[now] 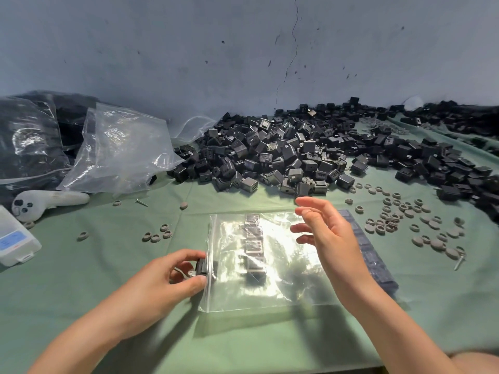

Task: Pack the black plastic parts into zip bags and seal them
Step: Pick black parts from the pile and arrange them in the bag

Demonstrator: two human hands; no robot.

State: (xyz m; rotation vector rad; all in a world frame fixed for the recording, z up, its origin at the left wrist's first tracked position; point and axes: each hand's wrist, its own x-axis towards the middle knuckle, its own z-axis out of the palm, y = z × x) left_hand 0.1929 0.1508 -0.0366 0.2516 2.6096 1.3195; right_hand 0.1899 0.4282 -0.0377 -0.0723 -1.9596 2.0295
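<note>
While left hand (172,276) pinches a black plastic part (201,267) at zip bag (270,265) mouth, near worktop (108,265) front edge, right hand (324,230) hovers w/ slack, empty grip; next: slide part in.

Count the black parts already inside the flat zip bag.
4, in one column inside the zip bag: at and. Glare may hide others.

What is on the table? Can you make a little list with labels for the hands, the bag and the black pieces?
left hand: pinching a black part at the bag's open left edge
right hand: open, empty, above the bag
zip bag: clear, flat on the green cloth, a column of parts inside
pile of black parts: big heap behind the bag
grey rings: scattered, mostly to the right
empty bags: crumpled, far left
</note>
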